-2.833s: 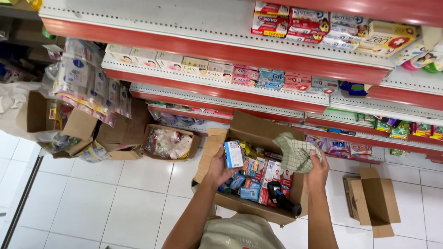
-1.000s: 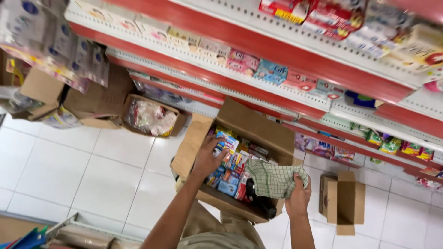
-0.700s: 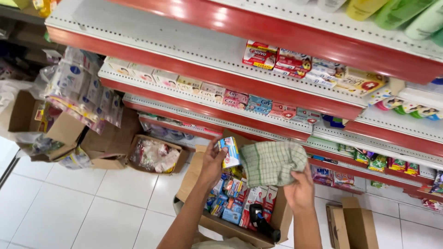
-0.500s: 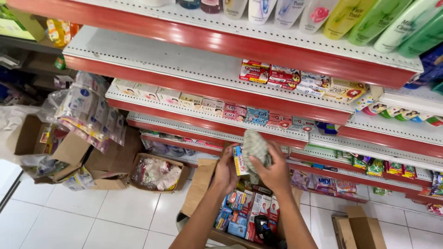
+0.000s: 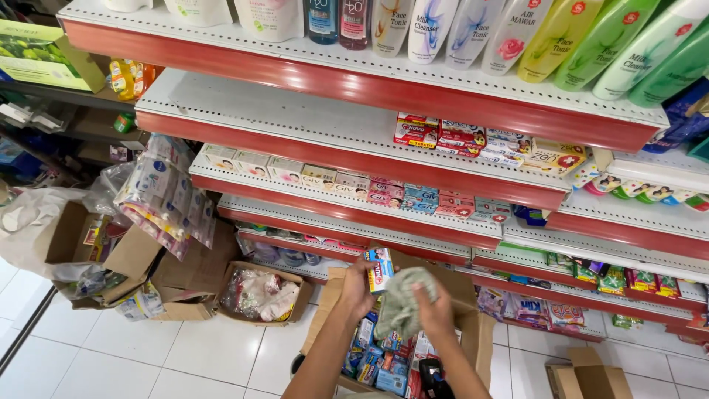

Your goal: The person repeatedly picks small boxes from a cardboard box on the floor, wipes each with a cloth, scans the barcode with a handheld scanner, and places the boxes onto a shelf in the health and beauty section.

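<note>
Left grip (image 5: 360, 284) on small box (image 5: 379, 270), red-white-blue

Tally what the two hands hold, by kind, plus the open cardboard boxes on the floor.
Small boxes held in the left hand: 1, a blue and white small box
Cloths held in the right hand: 1, a greenish cloth
Open cardboard boxes on the floor: 5
Total: 7

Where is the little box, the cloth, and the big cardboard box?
small boxed product (image 5: 379, 269), head view, its front face.
green cloth (image 5: 404, 303), head view, its bunched middle.
cardboard box (image 5: 467, 288), head view, its raised back flap.
</note>
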